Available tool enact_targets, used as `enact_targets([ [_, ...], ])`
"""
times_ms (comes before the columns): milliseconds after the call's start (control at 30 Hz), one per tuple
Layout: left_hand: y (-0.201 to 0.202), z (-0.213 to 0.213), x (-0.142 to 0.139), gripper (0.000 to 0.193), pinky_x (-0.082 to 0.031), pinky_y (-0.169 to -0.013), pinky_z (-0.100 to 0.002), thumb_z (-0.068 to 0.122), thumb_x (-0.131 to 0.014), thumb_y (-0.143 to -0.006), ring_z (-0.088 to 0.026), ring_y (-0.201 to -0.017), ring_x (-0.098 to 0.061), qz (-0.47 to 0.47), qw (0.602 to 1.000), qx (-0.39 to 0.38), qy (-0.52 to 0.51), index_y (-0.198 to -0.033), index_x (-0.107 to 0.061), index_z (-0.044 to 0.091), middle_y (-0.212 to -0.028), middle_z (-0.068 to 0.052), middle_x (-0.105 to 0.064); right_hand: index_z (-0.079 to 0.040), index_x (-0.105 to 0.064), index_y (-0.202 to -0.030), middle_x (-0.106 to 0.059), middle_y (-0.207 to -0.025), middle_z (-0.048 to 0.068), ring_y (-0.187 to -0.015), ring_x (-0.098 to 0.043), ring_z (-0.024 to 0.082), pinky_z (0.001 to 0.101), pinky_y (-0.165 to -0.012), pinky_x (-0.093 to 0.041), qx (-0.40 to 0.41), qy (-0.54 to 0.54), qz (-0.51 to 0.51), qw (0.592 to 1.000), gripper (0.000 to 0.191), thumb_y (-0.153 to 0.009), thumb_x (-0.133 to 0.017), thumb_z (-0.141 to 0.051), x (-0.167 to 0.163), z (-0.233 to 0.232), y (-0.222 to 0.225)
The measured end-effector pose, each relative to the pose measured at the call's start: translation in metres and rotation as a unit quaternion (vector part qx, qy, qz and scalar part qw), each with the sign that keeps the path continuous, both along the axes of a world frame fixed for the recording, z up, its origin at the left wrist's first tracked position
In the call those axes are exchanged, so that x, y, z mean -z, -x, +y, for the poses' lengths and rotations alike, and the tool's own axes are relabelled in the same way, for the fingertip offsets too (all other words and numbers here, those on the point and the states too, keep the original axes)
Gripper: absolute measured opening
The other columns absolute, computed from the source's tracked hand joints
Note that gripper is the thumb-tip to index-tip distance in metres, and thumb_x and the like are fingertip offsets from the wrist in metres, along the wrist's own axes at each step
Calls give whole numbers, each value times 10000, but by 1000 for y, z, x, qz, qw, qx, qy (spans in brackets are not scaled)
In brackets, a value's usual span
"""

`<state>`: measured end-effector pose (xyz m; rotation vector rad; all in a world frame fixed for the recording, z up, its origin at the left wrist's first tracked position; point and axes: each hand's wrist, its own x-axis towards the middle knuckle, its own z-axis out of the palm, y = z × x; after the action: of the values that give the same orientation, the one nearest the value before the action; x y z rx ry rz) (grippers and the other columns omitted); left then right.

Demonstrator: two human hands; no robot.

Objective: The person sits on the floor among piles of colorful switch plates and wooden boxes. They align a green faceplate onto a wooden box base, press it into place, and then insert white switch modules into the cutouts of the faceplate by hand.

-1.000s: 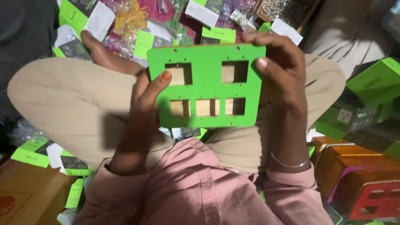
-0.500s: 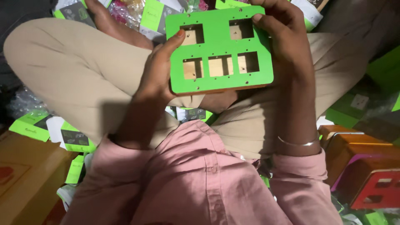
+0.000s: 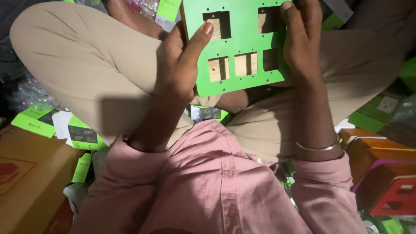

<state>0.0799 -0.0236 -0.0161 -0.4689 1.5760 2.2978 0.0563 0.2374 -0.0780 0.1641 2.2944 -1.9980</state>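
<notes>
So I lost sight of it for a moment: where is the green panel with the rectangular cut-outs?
The green panel is top centre in the head view, held between the left hand and right hand.

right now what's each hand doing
left hand: shut on the green panel, thumb across its front
right hand: shut on the same panel's right edge

Green plate (image 3: 242,43): top cut off by frame edge, so upper cutouts only partly seen. Left hand (image 3: 180,65) covers plate's left edge; right hand (image 3: 301,47) hides its right side, fingertips partly out of frame.
</notes>
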Motion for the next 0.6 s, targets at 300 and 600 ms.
enact_targets([
  [300,-2,0,1,423,-564,-904,-279,308,-654,-1061,-132,-988,-674,39,998,13,50,-1302,-633,-39,-1116,-97,-739,-4,-556,-1273,-567,-1079,-2,-946,-482,92,251,-858,-414,-31,5,44,999,130,-1233,-564,-127,32,20,-1],
  [600,-5,5,20,417,-597,-954,-316,173,-695,-1039,-160,-1051,-702,36,997,-11,-67,-1358,-549,-52,-1193,-132,-708,-9,-563,-1273,-554,-1031,-3,-884,-472,87,256,-819,-414,-19,14,35,999,141,-1221,-580,-138,33,21,3],
])
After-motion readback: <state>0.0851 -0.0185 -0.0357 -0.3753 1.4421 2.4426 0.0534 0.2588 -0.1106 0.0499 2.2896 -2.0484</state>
